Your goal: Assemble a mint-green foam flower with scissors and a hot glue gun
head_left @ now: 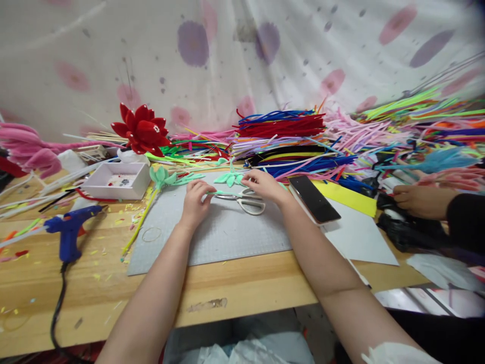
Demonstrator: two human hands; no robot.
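My left hand point(196, 202) is closed, thumb and fingers pinched on the end of a thin mint-green pipe cleaner point(224, 192). Facing it, my right hand point(265, 185) is also closed, its fingertips at the other end of that pipe cleaner. Scissors with white handles point(253, 204) lie on the grey cutting mat point(235, 237), just below and between my hands. Beyond my right fingertips sits a cluster of mint-green petal shapes point(232, 178). A mint-green flower point(162, 178) on a yellow stem rests at the mat's left edge.
A blue glue gun point(71, 227) and a white box point(117, 181) stand on the left. Behind are a red flower point(141, 129) and pipe cleaner bundles point(282, 126). A phone point(314, 198) lies right, near another person's hand point(422, 201).
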